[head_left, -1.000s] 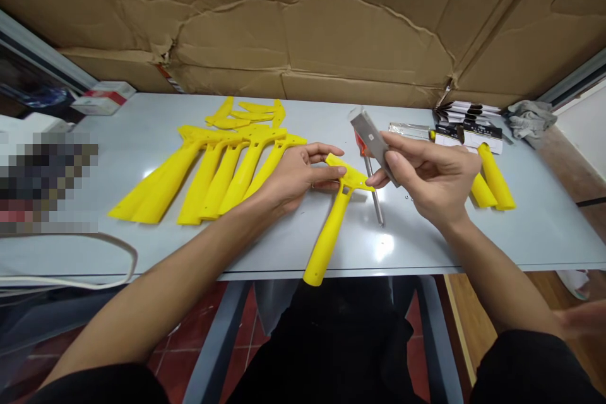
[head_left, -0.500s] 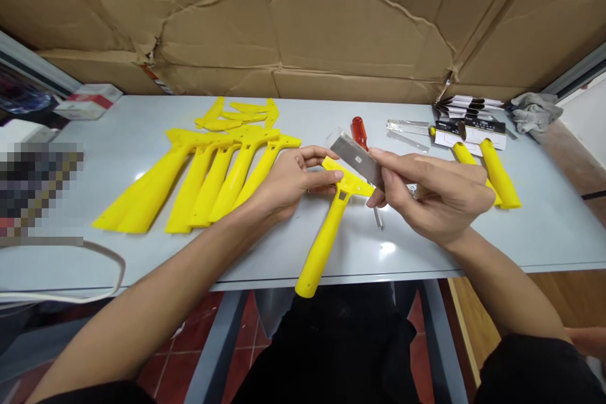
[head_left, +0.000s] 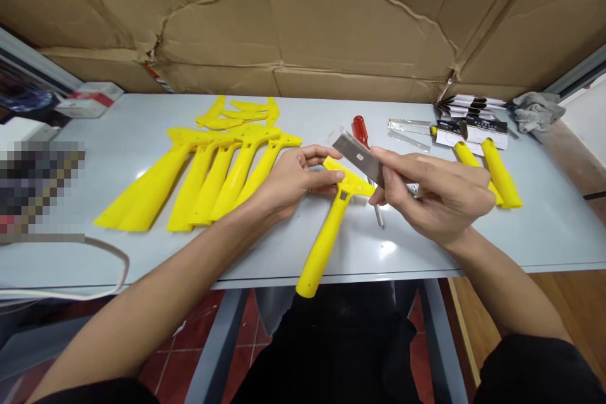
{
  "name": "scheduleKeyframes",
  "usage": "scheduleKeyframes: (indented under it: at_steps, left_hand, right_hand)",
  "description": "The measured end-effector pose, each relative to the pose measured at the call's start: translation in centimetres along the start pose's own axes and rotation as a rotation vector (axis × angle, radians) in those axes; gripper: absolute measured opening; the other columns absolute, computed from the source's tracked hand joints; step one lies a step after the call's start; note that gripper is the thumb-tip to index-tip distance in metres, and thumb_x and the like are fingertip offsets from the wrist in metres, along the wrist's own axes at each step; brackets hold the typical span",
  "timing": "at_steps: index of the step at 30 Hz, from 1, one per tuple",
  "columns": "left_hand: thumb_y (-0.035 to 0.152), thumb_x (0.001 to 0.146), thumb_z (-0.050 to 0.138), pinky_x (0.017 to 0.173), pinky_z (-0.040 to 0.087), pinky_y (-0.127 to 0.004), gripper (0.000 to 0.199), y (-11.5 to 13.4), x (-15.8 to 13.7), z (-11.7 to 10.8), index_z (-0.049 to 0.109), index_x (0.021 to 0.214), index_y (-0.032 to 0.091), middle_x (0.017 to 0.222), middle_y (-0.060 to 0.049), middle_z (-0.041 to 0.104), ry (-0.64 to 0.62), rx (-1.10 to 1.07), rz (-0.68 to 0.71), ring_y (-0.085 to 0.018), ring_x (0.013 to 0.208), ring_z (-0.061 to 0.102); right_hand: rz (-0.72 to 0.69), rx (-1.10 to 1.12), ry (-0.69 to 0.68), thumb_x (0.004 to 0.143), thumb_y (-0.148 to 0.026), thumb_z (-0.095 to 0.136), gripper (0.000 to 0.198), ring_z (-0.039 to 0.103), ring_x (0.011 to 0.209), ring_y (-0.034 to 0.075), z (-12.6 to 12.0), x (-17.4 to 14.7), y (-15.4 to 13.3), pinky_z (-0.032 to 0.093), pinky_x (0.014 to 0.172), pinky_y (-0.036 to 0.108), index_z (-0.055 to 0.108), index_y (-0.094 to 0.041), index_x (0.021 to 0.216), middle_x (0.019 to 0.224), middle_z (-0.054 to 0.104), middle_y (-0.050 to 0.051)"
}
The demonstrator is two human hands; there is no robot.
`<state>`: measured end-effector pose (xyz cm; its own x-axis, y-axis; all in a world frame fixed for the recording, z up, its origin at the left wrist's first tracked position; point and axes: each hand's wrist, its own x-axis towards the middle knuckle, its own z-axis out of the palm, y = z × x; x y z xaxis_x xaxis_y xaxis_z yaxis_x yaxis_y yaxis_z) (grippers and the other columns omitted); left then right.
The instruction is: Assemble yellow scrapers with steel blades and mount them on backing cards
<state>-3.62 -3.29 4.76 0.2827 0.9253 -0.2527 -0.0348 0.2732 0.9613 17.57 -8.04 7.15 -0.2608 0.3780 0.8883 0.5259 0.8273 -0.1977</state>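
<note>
My left hand [head_left: 298, 178] grips the head of a yellow scraper handle [head_left: 326, 233], thumb on top and fingers behind. The handle's round end points down past the table's front edge. Between the thumb and fingers of my right hand [head_left: 428, 192] is a flat metal scraper blade [head_left: 357, 153], tilted, just above the right side of the scraper's head. Whether blade and head touch, I cannot tell. Behind the blade lies a screwdriver [head_left: 360, 129] with a red handle, its shaft partly hidden by the blade and my right hand.
Several yellow scraper handles [head_left: 222, 183] lie in a row at the left, with loose yellow head pieces [head_left: 241, 113] behind. At the right are wrapped blades [head_left: 409, 126], labelled cards [head_left: 485, 129], more yellow handles [head_left: 500, 173] and a grey cloth [head_left: 537, 112]. Cardboard [head_left: 303, 25] stands behind.
Both hands keep nearly the same pose. The blade has barely shifted over the scraper head, and the whole view has moved very slightly.
</note>
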Motion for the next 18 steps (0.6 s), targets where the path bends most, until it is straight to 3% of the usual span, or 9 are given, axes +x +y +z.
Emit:
scheduleKeyframes:
  at_steps: [5,10,13,18]
  left_hand:
    - [0.025,0.057,0.100,0.065,0.062,-0.024,0.044,0.12,-0.07,0.05,0.076,0.093,0.016,0.096,-0.004,0.077,-0.001,0.000,0.002,-0.014,0.076,0.073]
    - [0.026,0.058,0.101,0.071,0.065,-0.026,0.045,0.29,-0.21,0.11,0.076,0.094,0.017,0.101,-0.003,0.077,-0.031,-0.011,0.012,-0.016,0.084,0.075]
    - [0.025,0.060,0.099,0.071,0.065,-0.028,0.045,0.43,-0.31,0.16,0.076,0.097,0.017,0.097,-0.003,0.077,-0.002,-0.008,-0.023,-0.015,0.079,0.074]
    - [0.022,0.053,0.098,0.067,0.063,-0.030,0.051,0.62,-0.41,0.32,0.076,0.098,0.017,0.090,-0.002,0.075,0.031,0.004,-0.037,-0.016,0.073,0.073]
  right_hand:
    - [0.002,-0.004,-0.010,0.092,-0.007,0.065,0.043,0.069,0.070,0.001,-0.06,0.20,-0.06,0.060,0.068,0.012,0.079,-0.028,0.127,0.085,0.075,-0.004]
    - [0.051,0.076,-0.059,0.091,-0.008,0.067,0.038,0.075,0.091,0.005,0.22,-0.13,0.20,0.065,0.083,0.017,0.079,-0.023,0.124,0.103,0.078,0.000]
    - [0.074,0.159,-0.074,0.091,-0.006,0.067,0.038,0.073,0.089,0.004,0.43,-0.33,0.55,0.063,0.082,0.018,0.077,-0.020,0.125,0.106,0.077,0.001]
    - [0.043,0.149,-0.095,0.093,-0.012,0.068,0.012,0.075,0.101,0.007,0.35,-0.14,0.91,0.064,0.090,0.023,0.076,-0.017,0.101,0.108,0.077,0.002]
